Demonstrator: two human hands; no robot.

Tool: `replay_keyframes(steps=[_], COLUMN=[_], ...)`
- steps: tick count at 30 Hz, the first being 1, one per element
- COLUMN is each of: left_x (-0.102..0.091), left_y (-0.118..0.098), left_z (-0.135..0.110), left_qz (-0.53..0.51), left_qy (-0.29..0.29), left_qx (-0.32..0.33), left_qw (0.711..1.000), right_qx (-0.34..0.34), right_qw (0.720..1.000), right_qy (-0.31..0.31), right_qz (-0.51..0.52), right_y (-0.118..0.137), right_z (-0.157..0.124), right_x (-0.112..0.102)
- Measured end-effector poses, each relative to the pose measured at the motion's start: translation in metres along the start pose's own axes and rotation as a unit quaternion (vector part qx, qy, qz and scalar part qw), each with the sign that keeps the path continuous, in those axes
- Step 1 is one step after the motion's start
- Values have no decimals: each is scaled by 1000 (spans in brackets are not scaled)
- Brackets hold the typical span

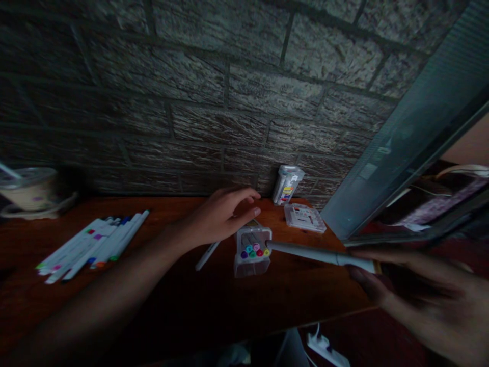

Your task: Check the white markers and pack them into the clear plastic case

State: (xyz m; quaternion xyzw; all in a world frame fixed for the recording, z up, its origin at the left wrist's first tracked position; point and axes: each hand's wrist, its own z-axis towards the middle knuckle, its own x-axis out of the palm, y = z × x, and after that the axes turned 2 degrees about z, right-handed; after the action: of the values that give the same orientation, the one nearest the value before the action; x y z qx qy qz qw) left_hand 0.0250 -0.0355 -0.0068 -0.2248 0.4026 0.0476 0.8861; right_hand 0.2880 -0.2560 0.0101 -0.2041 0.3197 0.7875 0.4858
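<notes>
A white marker (317, 253) is pinched between the thumb and fingers of my right hand (431, 290), at the right. It lies nearly level, and its far end points left at the clear plastic case (252, 268). Inside the case are several markers with purple, teal, pink, red and yellow ends. My left hand (219, 216) hovers at the case's upper left, thumb and fingers apart, with nothing seen between them. Whether it touches the case is unclear. A loose marker (208, 255) lies on the table below my left hand, its upper part hidden.
On the wooden table (171, 306), a pile of markers (91, 247) lies at the left, near a lidded cup (28, 186) with a straw. By the brick wall (191, 92) stand a closed marker case (287, 184) and a flat clear lid (304, 217). A power strip (326, 351) is below.
</notes>
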Motion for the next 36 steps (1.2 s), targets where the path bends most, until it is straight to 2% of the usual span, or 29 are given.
replay_keyframes(steps=[7,14,18,25,36], left_x=[6,10,10,11,16], left_y=[0,1,-1,-1,3], left_z=[-2,-2,-1,-3,-5], left_qz=[11,23,26,21,12], left_qy=[37,106,135,142,155], left_qx=[24,1,4,4,1], left_qw=[999,994,991,990,988], right_qx=[-71,-127,-126,-142,-128], right_qw=[997,990,988,986,984], right_qy=[37,55,75,82,121], right_qz=[18,18,41,43,36], right_y=[4,8,9,16,16], right_z=[5,9,9,7,1], right_x=[18,34,43,54,68])
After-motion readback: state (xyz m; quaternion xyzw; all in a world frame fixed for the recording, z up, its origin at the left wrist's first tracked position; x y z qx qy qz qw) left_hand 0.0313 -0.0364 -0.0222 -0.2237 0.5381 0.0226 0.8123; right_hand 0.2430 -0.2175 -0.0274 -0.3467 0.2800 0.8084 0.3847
